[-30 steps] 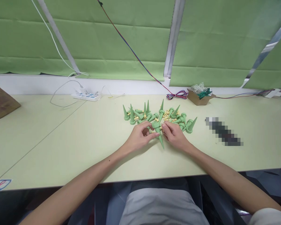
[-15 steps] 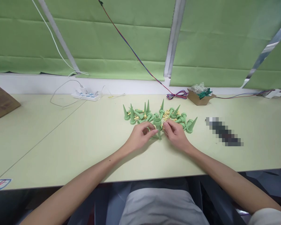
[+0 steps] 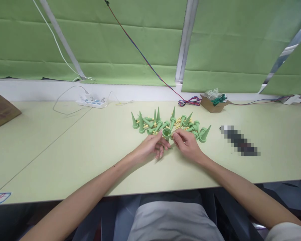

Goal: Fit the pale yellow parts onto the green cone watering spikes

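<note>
My left hand (image 3: 154, 144) is wrapped round a green plastic spike (image 3: 167, 133), its round open end turned up toward the camera. Just to the right, my right hand (image 3: 187, 142) is closed in a pinch near the rim of that spike; what its fingertips hold is too small to make out. Behind both hands lies a pile of green cone-shaped spikes (image 3: 141, 124), some upright and some on their sides. Small yellow pieces (image 3: 178, 123) are scattered among them.
A small cardboard box (image 3: 215, 106) with clear and green plastic stands at the back, beside coiled red and blue wire (image 3: 190, 101). A power strip (image 3: 94, 102) lies back left, and a brown object (image 3: 2, 110) at far left. A blurred dark object (image 3: 240, 142) lies right.
My left hand has turned and now grips the green spike, which has tilted its open end toward the camera. My right hand has shifted slightly left beside it.
</note>
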`<state>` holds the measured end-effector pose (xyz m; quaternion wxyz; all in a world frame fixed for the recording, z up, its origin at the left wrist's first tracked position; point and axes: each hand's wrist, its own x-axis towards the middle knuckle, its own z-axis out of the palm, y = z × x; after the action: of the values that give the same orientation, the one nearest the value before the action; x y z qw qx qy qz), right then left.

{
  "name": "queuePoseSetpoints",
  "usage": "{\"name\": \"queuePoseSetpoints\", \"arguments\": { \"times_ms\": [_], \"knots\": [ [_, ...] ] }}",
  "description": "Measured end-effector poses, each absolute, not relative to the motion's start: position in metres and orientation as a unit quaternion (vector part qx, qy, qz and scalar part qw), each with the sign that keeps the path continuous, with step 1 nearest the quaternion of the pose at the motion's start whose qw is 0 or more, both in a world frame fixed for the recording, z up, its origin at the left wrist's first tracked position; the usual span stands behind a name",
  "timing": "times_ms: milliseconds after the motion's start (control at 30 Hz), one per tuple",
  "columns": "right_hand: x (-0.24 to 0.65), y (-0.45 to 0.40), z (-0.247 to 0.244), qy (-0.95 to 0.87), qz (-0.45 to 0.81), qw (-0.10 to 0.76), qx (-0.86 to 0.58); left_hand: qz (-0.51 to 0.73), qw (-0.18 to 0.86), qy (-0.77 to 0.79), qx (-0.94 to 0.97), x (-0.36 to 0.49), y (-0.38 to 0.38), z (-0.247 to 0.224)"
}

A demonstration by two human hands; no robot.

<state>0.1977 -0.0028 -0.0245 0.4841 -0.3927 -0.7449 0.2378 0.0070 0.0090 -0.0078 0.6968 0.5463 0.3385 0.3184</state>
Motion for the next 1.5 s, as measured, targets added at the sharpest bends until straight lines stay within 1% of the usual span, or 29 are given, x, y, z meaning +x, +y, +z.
{"name": "queuePoseSetpoints", "arguments": {
  "times_ms": [467,733,900,1067,1233,1500],
  "knots": [
    [0.1985,-0.0019,-0.0242,-0.756,0.24,0.478,-0.378,0.319,0.702,0.345,0.535,0.0072,0.0069,-0.0057],
    [0.1992,-0.0029,-0.0227,-0.76,0.25,0.476,-0.367,0.328,0.7,0.295,0.561,0.0049,0.0094,-0.0096],
    [0.1995,-0.0029,-0.0216,-0.765,0.232,0.471,-0.374,0.32,0.683,0.291,0.589,0.0023,0.0094,-0.0113],
    [0.1987,-0.0019,-0.0224,-0.77,0.222,0.462,-0.38,0.314,0.608,0.318,0.657,-0.0013,0.006,-0.0066],
    [0.1988,-0.0009,-0.0245,-0.771,0.218,0.45,-0.394,0.317,0.526,0.303,0.728,-0.0016,0.0046,-0.0039],
    [0.1983,-0.0004,-0.0241,-0.766,0.228,0.444,-0.405,0.339,0.371,0.326,0.8,0.0006,0.0052,-0.0097]
  ]
}}
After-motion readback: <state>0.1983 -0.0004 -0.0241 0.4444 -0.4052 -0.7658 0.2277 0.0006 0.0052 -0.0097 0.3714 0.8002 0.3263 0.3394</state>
